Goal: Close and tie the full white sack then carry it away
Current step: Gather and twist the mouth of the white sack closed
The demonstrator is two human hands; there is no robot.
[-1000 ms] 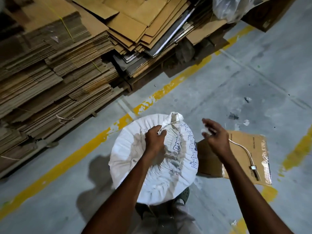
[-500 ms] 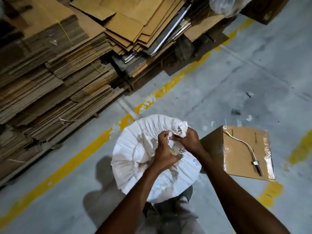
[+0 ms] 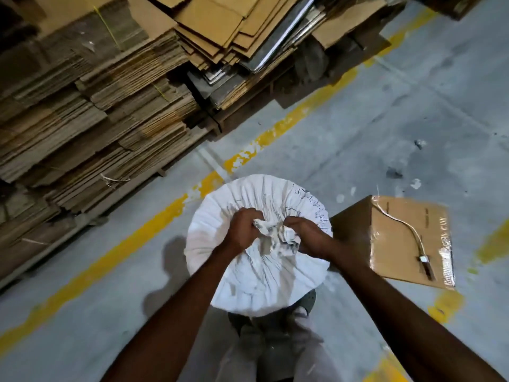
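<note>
Sack [image 3: 256, 274], white and full, stands on the grey floor [image 3: 385, 111] at the centre of view, directly in front of the person's legs, its cloth pleated inward to a bunched neck [image 3: 278, 237] on top. Left hand [image 3: 242, 230] is closed tight on the neck from the 9 o'clock side; right hand [image 3: 308, 235] is closed on it from 3 o'clock, so both fists press against the same crumpled knot of fabric with the white bunch showing between them. Whether a string is in either fist cannot be told.

A second ago the right hand was off the sack, held loosely open over the box, while the left alone pinched the neck. Half a second ago it had come in and both hands met at the top, with the tuft poking up toward 12 o'clock. Now the hands sit side by side, and the tuft is squashed low between them.

Cardboard box [image 3: 407, 241], taped, lies at 3 o'clock, just beside the sack, with a white cord [image 3: 399, 224] across its top. Stacks of flattened cardboard [image 3: 96, 106] fill 9 to 12 o'clock beyond a worn yellow line [image 3: 154, 227].
</note>
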